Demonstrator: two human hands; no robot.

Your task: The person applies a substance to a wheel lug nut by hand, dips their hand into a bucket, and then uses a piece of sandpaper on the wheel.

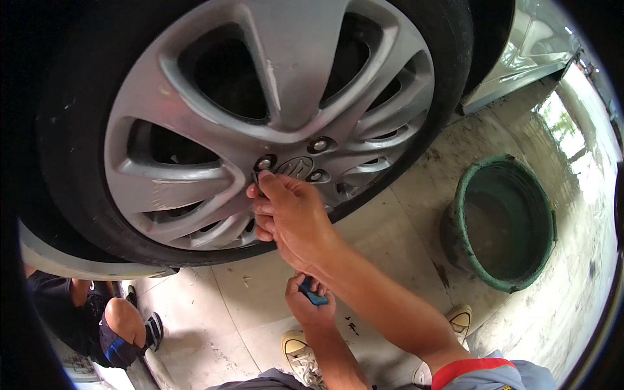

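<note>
My right hand (292, 218) is at the hub of a grey alloy wheel (296, 71), its thumb and fingers pinched on a small dark, thin piece (256, 182). The tip of that piece is beside a lug nut (264, 164); whether they touch I cannot tell. Other lug nuts sit around the round centre cap (298, 168). Lower down, under my right wrist, my left hand (312, 307) is closed round a small blue object (314, 294), mostly hidden by the fingers. The black tyre (78, 162) surrounds the wheel.
A round green tub (465, 247) with murky liquid inside stands on the tiled floor (240, 299) to the right. Another person (97, 318) crouches at the lower left, beside the car's bumper (78, 263). My shoes (302, 354) are below my hands.
</note>
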